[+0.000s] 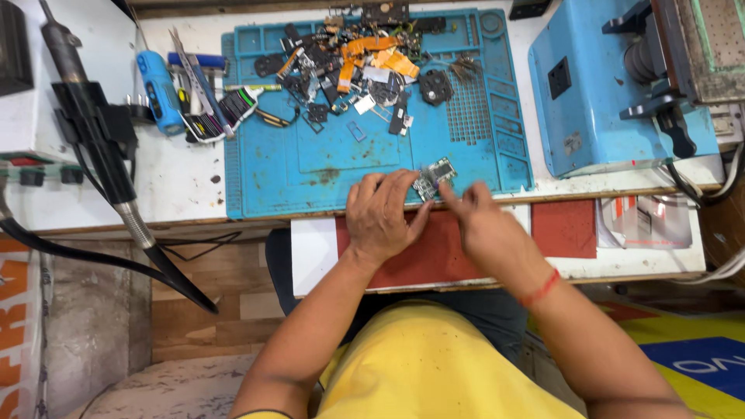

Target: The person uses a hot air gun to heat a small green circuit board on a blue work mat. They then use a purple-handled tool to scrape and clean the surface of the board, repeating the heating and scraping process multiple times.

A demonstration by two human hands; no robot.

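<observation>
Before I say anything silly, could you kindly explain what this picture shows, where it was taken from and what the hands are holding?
There is one picture, from a camera worn on the person's head, looking down at a workbench. No robot is involved, just two bare hands. The left hand and right hand together hold a small circuit board at the near edge of a blue repair mat. A pile of small phone parts lies at the mat's far end, hand tools to its left, and a blue machine to its right.

White workbench [186, 182] under blue repair mat [326, 171], blue machine [597, 101], scattered tools [202, 101].
</observation>
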